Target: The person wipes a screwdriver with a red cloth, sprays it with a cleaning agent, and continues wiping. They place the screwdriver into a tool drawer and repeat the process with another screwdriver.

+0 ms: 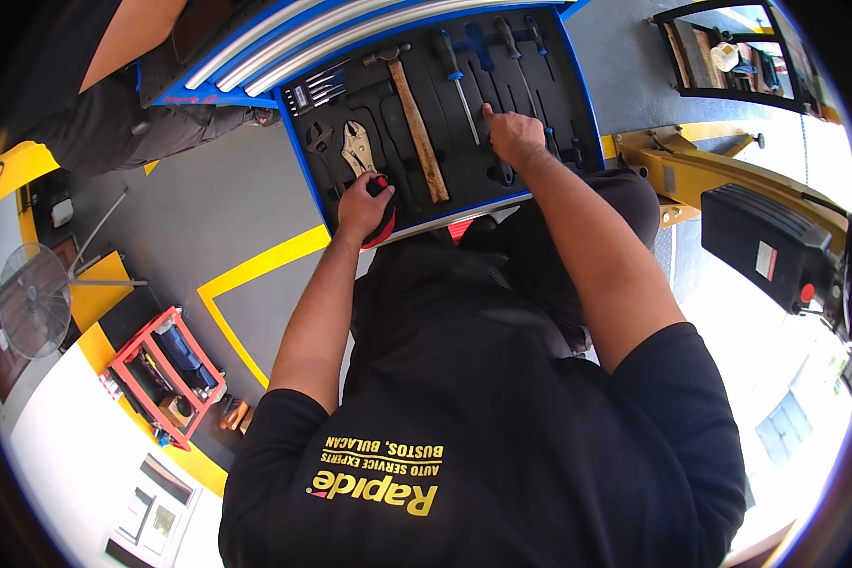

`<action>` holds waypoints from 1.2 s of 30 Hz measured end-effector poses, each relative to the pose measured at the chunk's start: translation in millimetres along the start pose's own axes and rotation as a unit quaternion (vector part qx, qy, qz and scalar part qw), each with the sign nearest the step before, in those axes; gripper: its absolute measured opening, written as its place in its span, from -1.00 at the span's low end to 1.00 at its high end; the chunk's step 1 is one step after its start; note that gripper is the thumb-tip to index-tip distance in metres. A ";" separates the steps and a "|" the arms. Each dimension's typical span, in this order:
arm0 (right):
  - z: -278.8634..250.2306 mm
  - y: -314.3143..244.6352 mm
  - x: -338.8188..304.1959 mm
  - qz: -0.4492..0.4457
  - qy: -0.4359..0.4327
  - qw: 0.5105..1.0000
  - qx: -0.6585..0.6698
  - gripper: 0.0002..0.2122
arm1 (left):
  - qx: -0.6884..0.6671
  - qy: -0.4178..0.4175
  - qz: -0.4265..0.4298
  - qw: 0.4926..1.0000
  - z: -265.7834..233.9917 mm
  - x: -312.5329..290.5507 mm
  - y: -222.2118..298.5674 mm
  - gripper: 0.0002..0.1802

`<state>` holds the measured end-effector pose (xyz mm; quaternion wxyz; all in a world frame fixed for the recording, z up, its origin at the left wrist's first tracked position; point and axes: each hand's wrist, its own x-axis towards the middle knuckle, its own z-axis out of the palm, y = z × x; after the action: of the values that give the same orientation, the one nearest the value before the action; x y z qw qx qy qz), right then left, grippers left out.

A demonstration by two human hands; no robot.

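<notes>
An open blue tool drawer [585, 104] with a black foam insert lies in front of me. My left hand [360, 204] is closed around a red and black round object [384, 225] at the drawer's front edge. My right hand [513, 135] rests palm down on the foam among the blue-handled screwdrivers [456, 80], index finger stretched forward, with nothing visibly held. Between my hands lies a wooden-handled hammer [418, 128]. Locking pliers [358, 147] and an adjustable wrench [319, 142] sit just above my left hand.
Another person [128, 38] in dark clothes sits at the upper left, beside the cabinet. A red cart [166, 374] and a standing fan [33, 298] are at the left. A yellow lift arm [719, 166] and a black box [767, 246] are to the right. Yellow lines [256, 270] mark the grey floor.
</notes>
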<state>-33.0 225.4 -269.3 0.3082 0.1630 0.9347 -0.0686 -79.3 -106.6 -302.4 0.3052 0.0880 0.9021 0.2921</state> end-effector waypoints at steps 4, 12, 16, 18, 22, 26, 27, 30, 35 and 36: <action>8.5 3.1 -6.6 0.005 0.029 0.998 0.055 -0.35 | 0.017 0.009 0.002 1.000 -0.6 3.2 -3.1 -0.47; -42.1 74.0 -35.9 -0.043 0.093 0.975 0.197 -0.46 | 0.028 0.030 0.031 0.999 -0.2 8.7 -1.0 -0.42; -66.6 88.8 -97.6 0.017 0.175 0.924 0.339 -0.55 | -0.072 0.005 0.025 0.997 1.2 8.6 -13.9 -0.48; -54.2 80.4 -129.3 0.028 0.208 0.905 0.370 -0.58 | -0.182 0.026 -0.032 0.982 -5.5 -4.6 -2.4 -0.54; -39.5 38.5 -163.8 -0.077 0.162 0.889 0.421 -0.64 | -0.662 -0.081 -0.175 0.724 -23.1 -29.7 48.6 -0.72; -5.5 -17.2 -158.9 -0.127 0.073 0.817 0.558 -0.27 | -0.630 -0.157 -0.137 0.748 -42.3 -61.9 131.0 -0.70; -11.5 -25.6 -164.1 -0.113 -0.008 0.765 0.634 -0.26 | -0.585 -0.200 -0.104 0.779 -46.0 -72.3 153.1 -0.65; -18.5 -35.2 -161.7 -0.073 -0.103 0.611 0.781 -0.41 | -0.517 -0.130 0.026 0.846 -19.1 -80.2 190.4 -0.74; -29.0 5.7 -153.0 -0.069 -0.041 0.604 0.793 -0.68 | -0.173 0.020 0.283 0.943 -17.2 -60.9 204.4 -0.61; -31.2 7.4 -152.7 -0.065 -0.015 0.620 0.781 -0.69 | -0.218 -0.005 0.270 0.938 -24.5 -57.6 207.5 -0.60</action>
<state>67.9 199.4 -153.1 0.0730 0.2801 0.5324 -0.7954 -52.1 31.3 -137.3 0.2313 0.2614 0.7569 0.5526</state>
